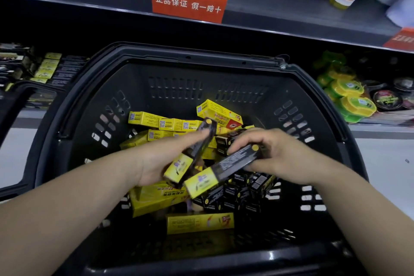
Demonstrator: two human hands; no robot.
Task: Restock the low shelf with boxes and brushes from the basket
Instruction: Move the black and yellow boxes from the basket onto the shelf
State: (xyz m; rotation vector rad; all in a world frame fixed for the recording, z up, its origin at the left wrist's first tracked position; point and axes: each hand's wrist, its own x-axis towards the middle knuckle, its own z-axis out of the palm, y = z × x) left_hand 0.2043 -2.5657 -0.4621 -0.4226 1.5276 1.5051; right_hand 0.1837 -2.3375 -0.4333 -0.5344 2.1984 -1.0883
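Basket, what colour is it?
The basket is black all over, seen best in the head view.

Black plastic basket [201, 54]: top open. Heap of yellow and black cardboard boxes [147, 119] covers floor centre; strip by far wall bare. Far rim fronts the low shelf [380, 127]; grey metal upper shelf [280, 6] overhangs. Stacked black-yellow packs [48, 67] fill left bay, green-yellow round tins [349, 89] right.

Left grip [156, 163] and right grip [282, 154] bare — forearms [74, 199] bare too

basket [201, 56]: 1 | left hand [156, 160], right hand [284, 154]: 2 | held black-yellow boxes [179, 167] [233, 161]: 2 | red tags [189, 2] [401, 39]: 2
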